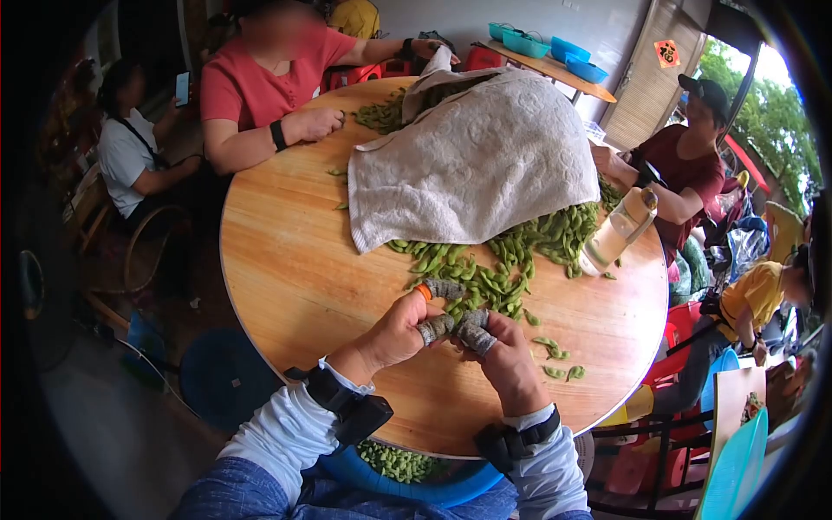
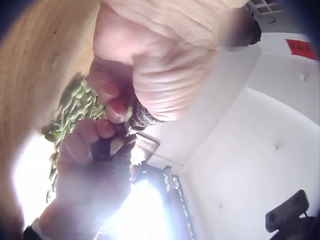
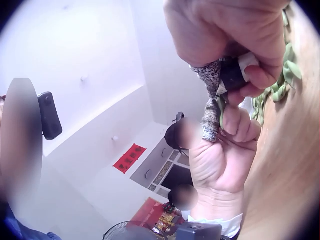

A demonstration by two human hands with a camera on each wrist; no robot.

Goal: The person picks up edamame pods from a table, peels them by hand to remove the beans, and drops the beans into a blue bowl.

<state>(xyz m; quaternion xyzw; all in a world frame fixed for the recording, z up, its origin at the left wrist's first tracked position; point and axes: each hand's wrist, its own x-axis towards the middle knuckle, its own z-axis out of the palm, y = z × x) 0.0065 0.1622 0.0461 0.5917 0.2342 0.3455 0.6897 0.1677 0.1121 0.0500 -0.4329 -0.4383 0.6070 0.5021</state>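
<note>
Both hands meet over the near part of the round table, with grey knit covers on some fingers. My left hand (image 1: 390,336) pinches a green soybean pod (image 3: 222,111) between its covered thumb and fingers. An orange band shows on one of its fingers. The right hand (image 1: 510,364) grips the same pod from the other side, its covered thumb right at the pod's end. Fingers hide most of this pod. Just beyond the hands lies a heap of green soybean pods (image 1: 494,276), partly under a pale towel (image 1: 477,160).
A clear jug (image 1: 617,232) stands at the right of the table (image 1: 295,260). Below the near edge, a blue tub (image 1: 468,487) holds shelled beans (image 1: 400,462). People sit around; one in red (image 1: 260,82) is across to the left. Loose pods (image 1: 555,348) lie right of the hands.
</note>
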